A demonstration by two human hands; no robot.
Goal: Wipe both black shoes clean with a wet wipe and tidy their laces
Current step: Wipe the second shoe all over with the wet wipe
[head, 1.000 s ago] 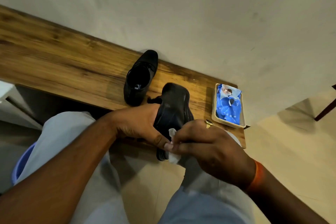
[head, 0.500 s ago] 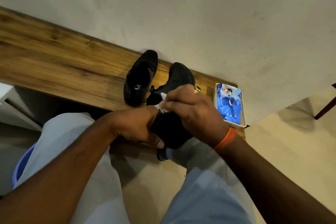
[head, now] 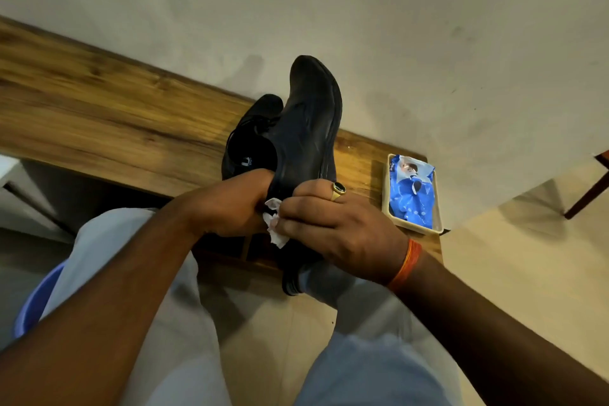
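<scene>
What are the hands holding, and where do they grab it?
The left hand grips the raised black shoe at its heel end. The right hand pinches a crumpled white wet wipe against that shoe.

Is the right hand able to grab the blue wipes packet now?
Probably not yet: the right hand is busy pinching the wet wipe against the shoe. The blue wipes packet lies uncovered nearby.

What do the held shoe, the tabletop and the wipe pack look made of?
Held shoe: matte black leather or synthetic, dull sheen; can't tell which. Tabletop: wood or wood-look laminate, brown grain streaks. Wipe pack: glossy blue plastic film, crinkled and reflective.
</scene>
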